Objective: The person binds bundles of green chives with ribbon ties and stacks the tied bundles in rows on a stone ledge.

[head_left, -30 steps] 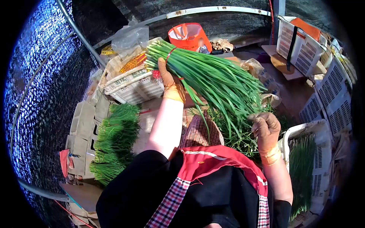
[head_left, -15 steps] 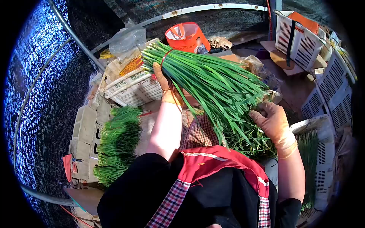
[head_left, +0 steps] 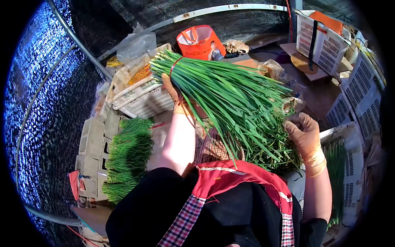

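Observation:
My left hand [head_left: 174, 94], in an orange glove, is wrapped around the lower end of a large bunch of garlic chives [head_left: 226, 88]. A red band [head_left: 176, 64] ties the bunch near its pale cut ends, just above my thumb. The long green leaves fan out to the right and hang down. Beyond the leaf tips, my gloved right hand [head_left: 303, 136] is apart from the bunch, thumb and fingers pinched together. Whether anything small is between them I cannot make out. Below the bunch lies a heap of loose leaves [head_left: 273, 152].
More green bunches [head_left: 129, 154] lie at left beside concrete blocks [head_left: 88, 138]. A white crate [head_left: 144, 101] stands behind the left hand, an orange bag [head_left: 200, 46] farther back. At right, a crate [head_left: 350, 164] holds more greens; other crates [head_left: 323, 43] stand behind it.
My right hand has moved right and slightly down, away from the leaf tips. The bunch in my left hand has shifted slightly left, its leaves hanging a little differently.

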`<action>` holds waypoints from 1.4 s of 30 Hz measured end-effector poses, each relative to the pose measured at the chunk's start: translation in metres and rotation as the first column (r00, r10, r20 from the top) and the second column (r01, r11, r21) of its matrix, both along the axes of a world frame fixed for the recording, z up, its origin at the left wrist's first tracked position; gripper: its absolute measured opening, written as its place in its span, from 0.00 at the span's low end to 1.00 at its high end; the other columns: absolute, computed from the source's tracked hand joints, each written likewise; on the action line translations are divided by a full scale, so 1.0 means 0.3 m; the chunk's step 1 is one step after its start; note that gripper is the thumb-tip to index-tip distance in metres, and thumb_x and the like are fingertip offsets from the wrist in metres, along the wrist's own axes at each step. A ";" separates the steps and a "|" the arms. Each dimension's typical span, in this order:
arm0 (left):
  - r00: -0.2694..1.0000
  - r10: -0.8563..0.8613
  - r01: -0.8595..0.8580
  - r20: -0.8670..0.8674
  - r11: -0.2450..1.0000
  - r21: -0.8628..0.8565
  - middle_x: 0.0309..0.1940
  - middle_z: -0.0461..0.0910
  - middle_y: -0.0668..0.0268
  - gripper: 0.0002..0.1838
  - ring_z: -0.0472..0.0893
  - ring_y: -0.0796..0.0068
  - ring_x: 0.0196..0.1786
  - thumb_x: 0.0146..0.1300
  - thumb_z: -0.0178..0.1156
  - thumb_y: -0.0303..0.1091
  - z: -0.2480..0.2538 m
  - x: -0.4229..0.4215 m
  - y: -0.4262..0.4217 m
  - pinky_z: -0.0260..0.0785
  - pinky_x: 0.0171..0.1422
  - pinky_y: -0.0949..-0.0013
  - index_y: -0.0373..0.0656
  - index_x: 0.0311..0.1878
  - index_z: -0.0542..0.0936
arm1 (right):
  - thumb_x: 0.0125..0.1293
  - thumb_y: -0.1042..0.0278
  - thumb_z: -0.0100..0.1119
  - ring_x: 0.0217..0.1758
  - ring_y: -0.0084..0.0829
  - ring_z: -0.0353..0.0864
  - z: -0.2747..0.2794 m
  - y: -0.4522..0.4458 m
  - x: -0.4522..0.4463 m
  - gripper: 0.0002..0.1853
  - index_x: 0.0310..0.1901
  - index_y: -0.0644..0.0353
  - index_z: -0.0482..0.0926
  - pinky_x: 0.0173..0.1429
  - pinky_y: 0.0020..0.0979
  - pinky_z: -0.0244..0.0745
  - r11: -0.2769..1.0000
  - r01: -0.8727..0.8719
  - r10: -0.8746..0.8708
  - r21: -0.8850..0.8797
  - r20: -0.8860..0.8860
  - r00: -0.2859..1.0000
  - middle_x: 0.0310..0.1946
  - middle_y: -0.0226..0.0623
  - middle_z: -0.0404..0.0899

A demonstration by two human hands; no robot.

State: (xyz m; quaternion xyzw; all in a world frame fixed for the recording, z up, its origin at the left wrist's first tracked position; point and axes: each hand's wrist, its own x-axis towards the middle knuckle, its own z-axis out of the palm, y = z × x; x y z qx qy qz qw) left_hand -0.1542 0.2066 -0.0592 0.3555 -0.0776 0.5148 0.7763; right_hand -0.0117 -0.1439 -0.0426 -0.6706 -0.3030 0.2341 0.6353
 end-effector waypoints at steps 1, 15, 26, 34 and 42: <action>1.000 -0.004 0.004 -0.002 1.000 -0.024 0.54 0.73 0.62 0.38 0.74 0.63 0.54 0.56 0.55 0.64 -0.001 0.001 -0.007 0.69 0.59 0.57 0.46 0.61 0.67 | 0.58 0.72 0.64 0.27 0.15 0.71 0.009 0.015 0.001 0.08 0.36 0.66 0.79 0.33 0.19 0.68 1.000 -0.001 0.003 -0.030 0.069 0.998 0.25 0.27 0.78; 0.995 -0.099 0.100 -0.017 0.995 0.029 0.57 0.71 0.56 0.48 0.74 0.61 0.55 0.51 0.54 0.71 0.014 0.022 -0.053 0.69 0.60 0.58 0.40 0.63 0.64 | 0.62 0.65 0.58 0.15 0.12 0.63 -0.003 0.001 -0.013 0.08 0.31 0.59 0.79 0.18 0.15 0.53 0.944 0.073 -0.059 0.323 -0.054 0.997 0.18 0.25 0.74; 0.995 -0.097 0.101 -0.037 0.983 0.151 0.59 0.69 0.53 0.52 0.72 0.60 0.58 0.46 0.58 0.70 0.064 0.039 -0.071 0.67 0.63 0.58 0.36 0.64 0.62 | 0.44 0.76 0.68 0.46 0.38 0.78 -0.009 0.069 0.121 0.17 0.40 0.56 0.82 0.50 0.30 0.73 0.990 0.088 0.025 -0.110 0.754 0.656 0.43 0.38 0.78; 0.986 -0.160 0.165 -0.048 0.975 0.147 0.59 0.69 0.53 0.53 0.72 0.60 0.58 0.43 0.61 0.68 0.066 0.030 -0.072 0.67 0.63 0.57 0.37 0.65 0.61 | 0.51 0.79 0.61 0.39 0.37 0.80 0.012 0.066 0.125 0.10 0.37 0.59 0.83 0.48 0.30 0.73 0.995 0.049 0.021 -0.082 0.686 0.727 0.35 0.40 0.81; 0.966 -0.246 0.257 -0.083 0.953 0.161 0.59 0.68 0.53 0.54 0.72 0.59 0.58 0.40 0.65 0.65 0.068 0.022 -0.102 0.67 0.62 0.57 0.37 0.65 0.61 | 0.55 0.82 0.56 0.27 0.22 0.79 0.134 -0.025 0.090 0.07 0.36 0.64 0.80 0.32 0.22 0.73 0.957 0.077 -0.004 -0.280 0.254 0.967 0.29 0.34 0.81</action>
